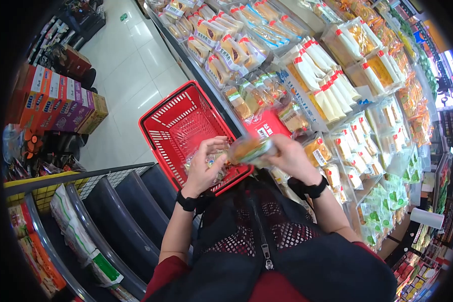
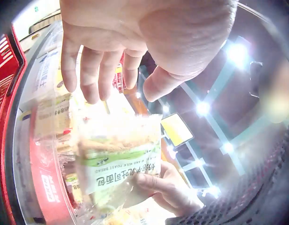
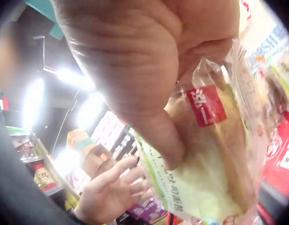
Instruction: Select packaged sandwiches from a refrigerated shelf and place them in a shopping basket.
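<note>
My right hand (image 1: 293, 160) pinches a wrapped bag of toast bread (image 3: 212, 164), its thumb pressed on the clear plastic. The bag has a green-and-white label with printed characters (image 2: 123, 171) and a small red sticker (image 3: 206, 105). In the head view the bread is blurred and hangs near the right rim of a red shopping basket (image 1: 206, 113). My left hand (image 1: 205, 163) hovers over the basket with its fingers spread and nothing in them. Below that hand, a clear wrapped item (image 1: 189, 165) lies in the basket, partly hidden.
A display of wrapped breads (image 1: 231, 53) runs along the right, with a red sign (image 1: 267, 125) at its near edge. Dark curved shelf dividers (image 1: 118, 221) stand at lower left. Stacked cartons (image 1: 55, 103) sit beyond the tiled floor (image 1: 131, 60).
</note>
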A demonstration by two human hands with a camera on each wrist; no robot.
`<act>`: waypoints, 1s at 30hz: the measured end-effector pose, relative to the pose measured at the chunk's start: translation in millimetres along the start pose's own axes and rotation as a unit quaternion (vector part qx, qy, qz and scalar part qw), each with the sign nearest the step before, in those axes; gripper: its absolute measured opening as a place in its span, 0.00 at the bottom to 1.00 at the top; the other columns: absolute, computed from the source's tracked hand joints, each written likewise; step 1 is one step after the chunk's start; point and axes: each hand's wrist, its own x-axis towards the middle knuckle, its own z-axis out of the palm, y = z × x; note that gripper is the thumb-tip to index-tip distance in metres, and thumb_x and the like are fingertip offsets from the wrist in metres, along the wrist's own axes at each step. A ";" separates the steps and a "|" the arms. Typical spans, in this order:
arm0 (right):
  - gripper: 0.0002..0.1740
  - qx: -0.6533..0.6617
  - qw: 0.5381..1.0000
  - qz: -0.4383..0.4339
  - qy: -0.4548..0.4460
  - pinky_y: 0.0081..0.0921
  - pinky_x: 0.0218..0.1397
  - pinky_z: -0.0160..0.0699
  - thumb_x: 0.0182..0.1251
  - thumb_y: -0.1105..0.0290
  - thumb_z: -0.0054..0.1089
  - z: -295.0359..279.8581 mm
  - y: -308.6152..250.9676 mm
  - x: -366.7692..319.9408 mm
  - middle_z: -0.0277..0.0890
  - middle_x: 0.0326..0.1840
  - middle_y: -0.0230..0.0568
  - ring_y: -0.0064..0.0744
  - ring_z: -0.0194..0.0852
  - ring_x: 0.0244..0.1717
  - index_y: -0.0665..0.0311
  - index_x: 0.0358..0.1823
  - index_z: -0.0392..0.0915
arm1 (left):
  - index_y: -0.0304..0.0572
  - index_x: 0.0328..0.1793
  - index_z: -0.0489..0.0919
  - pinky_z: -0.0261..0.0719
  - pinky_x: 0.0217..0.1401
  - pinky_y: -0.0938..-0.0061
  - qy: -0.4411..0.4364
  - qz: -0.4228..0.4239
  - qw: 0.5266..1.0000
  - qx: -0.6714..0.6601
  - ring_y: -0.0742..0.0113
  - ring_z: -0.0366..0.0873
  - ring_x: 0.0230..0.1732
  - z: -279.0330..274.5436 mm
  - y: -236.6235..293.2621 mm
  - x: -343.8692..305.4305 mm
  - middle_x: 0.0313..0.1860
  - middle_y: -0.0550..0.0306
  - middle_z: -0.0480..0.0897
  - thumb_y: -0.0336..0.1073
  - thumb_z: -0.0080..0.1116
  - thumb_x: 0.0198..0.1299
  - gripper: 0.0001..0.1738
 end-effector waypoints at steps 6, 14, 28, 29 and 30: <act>0.23 -0.154 0.962 0.178 0.141 0.43 0.40 0.77 0.52 0.62 0.71 -32.5 60.6 -5.2 0.78 0.37 0.54 0.54 0.79 0.39 0.69 0.42 0.73 | 0.38 0.61 0.69 0.72 0.60 0.73 0.028 -0.102 0.991 -0.085 0.68 0.76 0.55 -13.3 -52.0 -28.5 0.59 0.53 0.76 0.27 0.54 0.65 0.18; 0.23 -0.254 0.944 0.168 0.129 0.44 0.41 0.81 0.54 0.63 0.67 14.4 118.3 36.2 0.76 0.42 0.56 0.57 0.80 0.39 0.69 0.44 0.68 | 0.36 0.60 0.71 0.77 0.51 0.76 0.038 -0.161 0.986 -0.033 0.73 0.79 0.46 -10.8 -72.4 -44.4 0.54 0.57 0.77 0.30 0.61 0.61 0.21; 0.09 -0.330 0.930 0.110 -0.117 0.37 0.40 0.81 0.56 0.72 0.54 54.9 87.3 15.5 0.79 0.36 0.45 0.44 0.79 0.45 0.63 0.37 0.81 | 0.36 0.60 0.72 0.79 0.47 0.77 0.037 -0.241 0.970 -0.010 0.74 0.78 0.45 -14.3 -116.4 -74.4 0.57 0.54 0.74 0.31 0.62 0.60 0.22; 0.09 -0.329 0.931 0.112 -0.115 0.37 0.40 0.81 0.56 0.72 0.54 61.2 97.7 16.3 0.79 0.36 0.45 0.44 0.79 0.45 0.63 0.37 0.81 | 0.36 0.60 0.72 0.78 0.47 0.77 0.033 -0.229 0.973 -0.009 0.74 0.78 0.45 -13.9 -121.3 -73.6 0.56 0.55 0.75 0.32 0.62 0.60 0.22; 0.09 -0.368 0.916 0.080 -0.136 0.38 0.40 0.82 0.57 0.71 0.53 66.6 110.3 18.7 0.81 0.34 0.45 0.44 0.80 0.44 0.62 0.36 0.82 | 0.36 0.60 0.72 0.78 0.47 0.77 0.031 -0.228 0.973 -0.007 0.74 0.78 0.45 -13.7 -120.1 -71.7 0.56 0.55 0.75 0.32 0.62 0.60 0.22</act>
